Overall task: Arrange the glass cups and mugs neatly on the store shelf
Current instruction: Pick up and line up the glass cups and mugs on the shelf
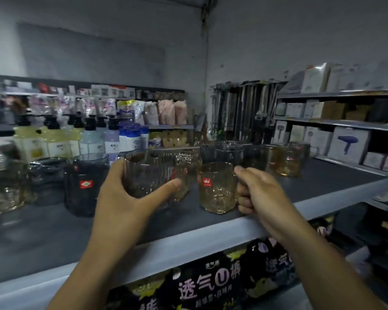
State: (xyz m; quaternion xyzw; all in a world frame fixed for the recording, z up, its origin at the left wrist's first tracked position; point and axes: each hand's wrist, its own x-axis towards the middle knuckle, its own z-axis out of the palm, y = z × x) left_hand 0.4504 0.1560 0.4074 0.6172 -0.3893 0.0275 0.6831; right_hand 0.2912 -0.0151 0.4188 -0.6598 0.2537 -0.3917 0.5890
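Note:
My left hand (130, 198) wraps around a ribbed clear glass cup (149, 173), held just above the grey shelf (188, 240). My right hand (255, 193) grips the handle of an amber textured glass mug (216, 186) with a red sticker, which rests near the shelf's front edge. A dark smoked glass mug (84, 186) with a red label stands left of the ribbed cup. More amber mugs (287, 159) and dark glasses (229, 153) stand further back on the right. Clear glass pieces (5, 189) sit at the far left.
Pump bottles (61, 139) and packaged goods fill the shelves behind. Boxed hair dryers (348, 145) line the right-hand shelves. Dark printed packs (208, 283) lie on the shelf below. Hanging utensils (244, 110) fill the corner.

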